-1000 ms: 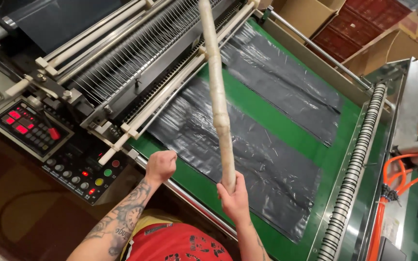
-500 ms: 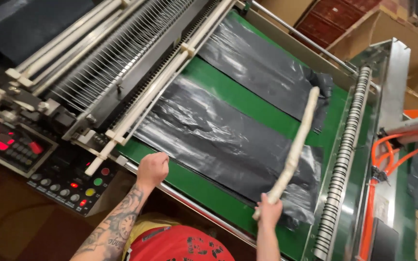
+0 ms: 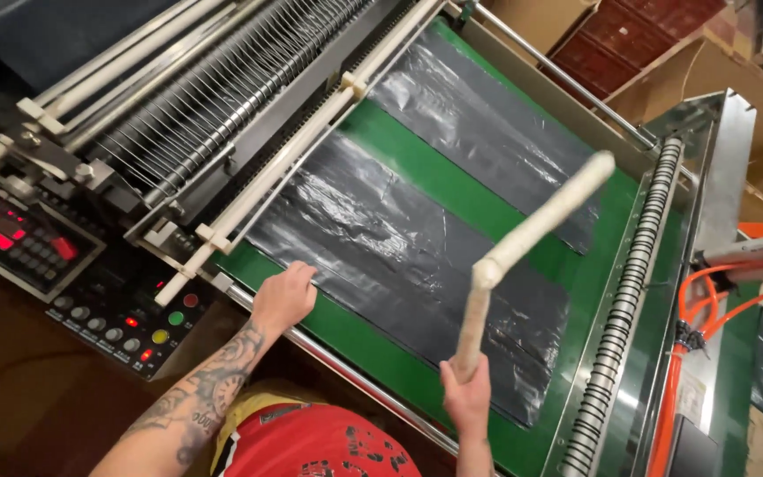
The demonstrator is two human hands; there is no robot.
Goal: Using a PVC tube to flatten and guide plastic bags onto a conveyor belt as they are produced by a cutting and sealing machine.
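Observation:
My right hand [image 3: 465, 396] grips the lower end of a long cream-coloured stick [image 3: 536, 228]. The stick rises from my fist, bends sharply at about mid-length and points up to the right, above the belt. My left hand [image 3: 283, 299] rests with fingers curled on the near edge of the green conveyor belt [image 3: 417, 172], touching the corner of a black plastic sheet [image 3: 399, 265]. A second black plastic sheet [image 3: 487, 128] lies farther back on the belt. My left forearm is tattooed.
A control panel [image 3: 90, 283] with red displays and coloured buttons sits at the left. Behind the belt runs a rack of thin metal rods [image 3: 222, 97]. A coiled roller [image 3: 633, 291] lines the right edge, with orange hoses [image 3: 717, 309] and cardboard boxes [image 3: 717, 79] beyond.
The stick swung from upright down to the right onto the sheet, and now it is lifted and bent. My left hand stays at the belt's near edge.

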